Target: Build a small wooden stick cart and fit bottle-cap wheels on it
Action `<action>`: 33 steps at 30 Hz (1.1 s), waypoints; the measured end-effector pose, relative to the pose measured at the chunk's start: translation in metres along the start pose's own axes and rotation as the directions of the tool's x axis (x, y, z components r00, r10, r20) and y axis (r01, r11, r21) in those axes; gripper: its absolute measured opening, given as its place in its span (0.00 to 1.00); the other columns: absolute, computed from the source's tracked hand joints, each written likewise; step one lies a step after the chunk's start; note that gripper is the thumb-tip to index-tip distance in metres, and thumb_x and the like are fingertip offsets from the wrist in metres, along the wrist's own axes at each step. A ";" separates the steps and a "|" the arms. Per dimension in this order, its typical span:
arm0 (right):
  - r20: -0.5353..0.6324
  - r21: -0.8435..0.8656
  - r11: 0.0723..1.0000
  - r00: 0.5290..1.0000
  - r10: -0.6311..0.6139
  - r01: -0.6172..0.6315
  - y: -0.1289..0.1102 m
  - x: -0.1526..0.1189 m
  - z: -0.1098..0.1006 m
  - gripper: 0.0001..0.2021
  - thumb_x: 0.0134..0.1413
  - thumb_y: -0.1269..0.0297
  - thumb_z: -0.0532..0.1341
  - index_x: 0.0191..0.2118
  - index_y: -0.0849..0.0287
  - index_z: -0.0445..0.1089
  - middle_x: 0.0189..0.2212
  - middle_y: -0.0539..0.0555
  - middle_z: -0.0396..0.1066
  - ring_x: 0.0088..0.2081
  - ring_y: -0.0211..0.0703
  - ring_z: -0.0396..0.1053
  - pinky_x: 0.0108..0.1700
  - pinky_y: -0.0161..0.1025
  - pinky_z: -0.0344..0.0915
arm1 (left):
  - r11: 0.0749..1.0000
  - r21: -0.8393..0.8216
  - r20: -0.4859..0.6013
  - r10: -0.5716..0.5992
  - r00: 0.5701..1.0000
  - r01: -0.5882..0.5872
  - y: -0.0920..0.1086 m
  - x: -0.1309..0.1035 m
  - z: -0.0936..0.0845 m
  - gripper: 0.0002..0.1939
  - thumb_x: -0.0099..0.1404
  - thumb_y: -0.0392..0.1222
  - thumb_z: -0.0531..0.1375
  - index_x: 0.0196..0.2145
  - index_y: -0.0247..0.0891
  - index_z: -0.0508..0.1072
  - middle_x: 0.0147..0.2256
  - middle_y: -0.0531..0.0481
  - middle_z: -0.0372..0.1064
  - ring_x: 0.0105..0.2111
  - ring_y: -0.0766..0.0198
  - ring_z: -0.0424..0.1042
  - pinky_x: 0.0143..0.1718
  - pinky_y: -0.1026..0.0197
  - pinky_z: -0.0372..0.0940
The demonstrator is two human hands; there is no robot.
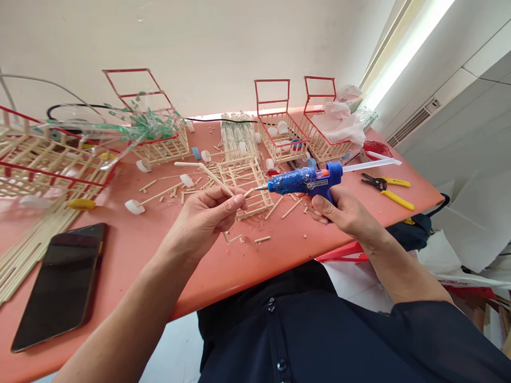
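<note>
Nearest the camera is the person's dark buttoned garment (303, 335), and just beyond it the edge of the salmon-pink table (255, 266). Above that edge the right hand (343, 213) is clenched around the grip of a blue glue gun (303, 181), which lies nearly level, its metal nozzle pointing left and a pale glue stick (371, 164) jutting from its back end. The gun's body is smeared with dried glue and carries an orange patch near the top. The left hand (207, 218) is raised over the table with the wrist bent, thumb and fingertips pinching a thin wooden stick (215, 180) that slants up and to the left; the nozzle tip sits just beside the pinched end. Behind the hands a small frame of pale sticks (247, 183) lies among loose offcuts. A black phone (64, 282) rests face up to the left, yellow-handled pliers (389, 189) to the right, and red-rimmed stick baskets (279, 133) stand further back.
</note>
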State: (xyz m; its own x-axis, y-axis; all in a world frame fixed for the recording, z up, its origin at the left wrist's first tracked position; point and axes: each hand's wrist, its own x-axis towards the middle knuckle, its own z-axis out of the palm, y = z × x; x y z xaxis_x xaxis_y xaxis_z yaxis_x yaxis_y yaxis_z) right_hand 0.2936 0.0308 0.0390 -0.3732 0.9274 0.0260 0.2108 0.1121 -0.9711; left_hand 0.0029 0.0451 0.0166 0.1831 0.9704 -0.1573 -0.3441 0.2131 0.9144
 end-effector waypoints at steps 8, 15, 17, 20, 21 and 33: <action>0.006 -0.001 1.000 1.000 0.002 -0.002 -0.002 0.000 0.001 0.33 0.64 0.28 0.70 0.30 0.54 0.62 0.21 0.44 0.61 0.22 0.34 0.59 0.27 0.38 0.55 | 1.000 0.012 0.016 0.005 1.000 -0.005 0.001 0.000 0.001 0.27 0.43 0.52 0.89 0.28 0.33 0.83 0.22 0.52 0.70 0.16 0.80 0.52 0.18 0.70 0.44; 0.004 -0.007 1.000 1.000 0.001 -0.001 -0.002 0.000 0.001 0.33 0.64 0.28 0.70 0.30 0.53 0.61 0.20 0.44 0.61 0.23 0.34 0.59 0.28 0.38 0.58 | 1.000 0.010 0.012 0.000 1.000 -0.001 0.003 -0.001 0.002 0.28 0.41 0.53 0.89 0.28 0.33 0.84 0.22 0.53 0.70 0.16 0.80 0.52 0.18 0.71 0.44; 0.011 -0.020 1.000 1.000 -0.004 0.004 -0.003 0.000 0.000 0.33 0.65 0.28 0.69 0.29 0.53 0.61 0.20 0.44 0.61 0.22 0.34 0.59 0.28 0.38 0.58 | 1.000 0.011 0.016 -0.001 1.000 0.001 0.004 -0.001 0.003 0.28 0.41 0.53 0.89 0.28 0.33 0.84 0.22 0.53 0.70 0.16 0.80 0.53 0.18 0.71 0.44; 0.006 -0.012 1.000 1.000 -0.002 0.002 -0.003 0.000 0.000 0.34 0.64 0.28 0.70 0.29 0.53 0.61 0.20 0.44 0.61 0.22 0.34 0.59 0.27 0.38 0.55 | 1.000 0.007 0.009 -0.002 1.000 0.002 0.003 -0.001 0.004 0.28 0.41 0.54 0.89 0.28 0.33 0.84 0.23 0.52 0.71 0.16 0.80 0.53 0.18 0.70 0.43; 0.002 -0.004 1.000 1.000 -0.001 0.001 -0.003 0.000 0.000 0.34 0.64 0.28 0.70 0.29 0.53 0.61 0.20 0.44 0.60 0.22 0.34 0.59 0.27 0.38 0.54 | 1.000 0.006 0.007 -0.003 1.000 0.003 0.003 -0.001 0.004 0.28 0.41 0.54 0.89 0.28 0.33 0.84 0.23 0.52 0.71 0.16 0.80 0.53 0.18 0.70 0.44; -0.010 0.032 0.999 1.000 0.005 -0.005 0.000 -0.001 0.000 0.33 0.61 0.29 0.73 0.30 0.54 0.63 0.21 0.43 0.59 0.22 0.33 0.57 0.26 0.37 0.55 | 1.000 0.011 0.017 0.007 1.000 -0.007 0.001 0.000 0.002 0.27 0.43 0.53 0.88 0.29 0.33 0.83 0.23 0.52 0.71 0.16 0.79 0.52 0.18 0.69 0.43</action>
State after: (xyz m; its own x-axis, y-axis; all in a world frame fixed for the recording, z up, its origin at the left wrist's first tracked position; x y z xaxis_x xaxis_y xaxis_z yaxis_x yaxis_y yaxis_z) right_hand 0.2941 0.0295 0.0390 -0.3630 0.9315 0.0235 0.1839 0.0964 -0.9782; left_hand 0.0041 0.0451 0.0184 0.1961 0.9699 -0.1447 -0.3355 0.2050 0.9195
